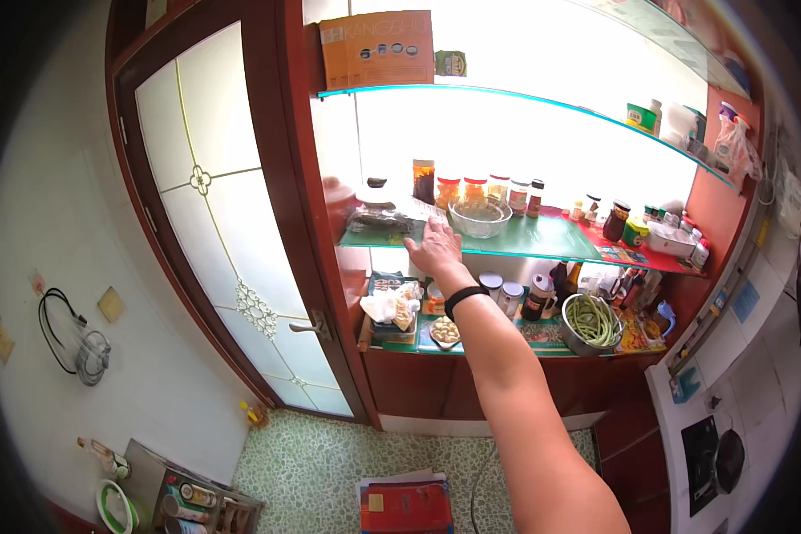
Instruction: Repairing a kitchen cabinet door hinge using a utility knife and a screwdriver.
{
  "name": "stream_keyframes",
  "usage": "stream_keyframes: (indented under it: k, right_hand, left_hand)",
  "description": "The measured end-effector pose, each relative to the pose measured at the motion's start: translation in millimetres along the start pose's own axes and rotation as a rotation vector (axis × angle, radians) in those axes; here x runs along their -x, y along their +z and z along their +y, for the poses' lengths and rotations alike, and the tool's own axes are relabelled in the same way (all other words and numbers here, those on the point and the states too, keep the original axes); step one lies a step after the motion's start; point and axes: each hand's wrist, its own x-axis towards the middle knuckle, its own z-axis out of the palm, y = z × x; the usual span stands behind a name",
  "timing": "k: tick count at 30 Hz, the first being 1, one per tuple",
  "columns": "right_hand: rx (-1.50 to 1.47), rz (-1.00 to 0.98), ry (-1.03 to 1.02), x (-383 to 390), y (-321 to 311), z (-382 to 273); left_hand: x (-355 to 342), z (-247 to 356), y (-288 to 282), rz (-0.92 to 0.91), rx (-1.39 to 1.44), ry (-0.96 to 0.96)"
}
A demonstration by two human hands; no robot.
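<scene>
My right arm stretches out from the lower edge to the middle glass shelf (543, 238). There my right hand (436, 247) is open, back upward, with fingers extended and thumb apart. Its fingertips are at the right end of a clear plastic packet of dark food (381, 220); whether they touch it, I cannot tell. A clear glass bowl (481, 218) stands just right of the fingers. Behind are an orange-lidded jar (424, 182) and several red-lidded jars (474, 190). My left hand is out of view.
Below, a pot of green beans (592, 322), a bowl of garlic (445, 332) and bottles line the lower shelf. A cardboard box (376, 47) sits on the top shelf. Left is a glazed door (231, 214); at lower right, a wok (728, 461) is on the stove. A red box (407, 507) lies on the floor.
</scene>
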Motion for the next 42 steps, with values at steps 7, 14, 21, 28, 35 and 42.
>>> stream_keyframes:
  k: [7,14,21,28,35,42]
  right_hand:
    - [-0.197,0.371,-0.188,67.6,-7.9,19.8]
    - [-0.365,0.373,-0.542,270.3,-25.2,-40.2]
    - [-0.546,-0.263,-0.654,466.3,35.0,-90.4]
    - [-0.747,-0.376,-0.629,477.5,15.5,-82.4]
    - [-0.654,-0.271,-0.385,458.4,-23.5,-72.5]
    - [-0.452,-0.395,-0.217,499.4,4.2,-103.9]
  left_hand:
    - [22.7,94.0,-25.2,-0.021,-0.085,0.154]
    - [28.1,365.2,-29.9,-0.263,0.647,0.411]
    - [-15.5,450.6,39.7,-0.657,0.9,0.616]
    - [-38.6,403.3,50.7,-0.585,0.888,0.423]
    - [-57.7,388.5,34.9,-1.073,0.559,0.479]
    - [-53.9,390.4,15.2,-1.144,-0.017,0.657]
